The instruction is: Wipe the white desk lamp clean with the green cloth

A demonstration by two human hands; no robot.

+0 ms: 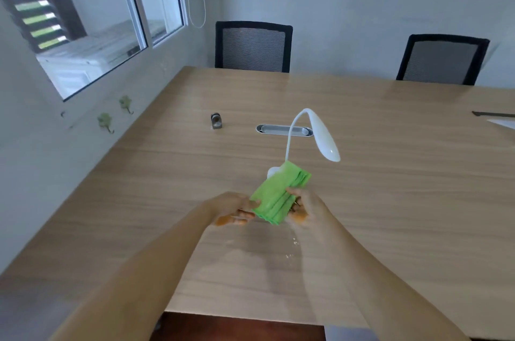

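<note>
— Wiping yet?
— No. Both hands, left hand point(237, 208) and right hand point(302, 205), pinch the folded green cloth point(274, 195) above the table point(390, 201), just before the white desk lamp point(320, 134).
— Next?
— Probably carry the cloth onto its head.

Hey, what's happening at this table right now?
A person is holding a folded green cloth in both hands above a wooden table: the left hand at its left edge, the right hand gripping its right side. A white desk lamp stands just beyond the cloth, its neck arched and its head drooping to the right. The cloth hides most of the lamp's base, so contact there can't be judged; the neck and head aren't being wiped yet.
</note>
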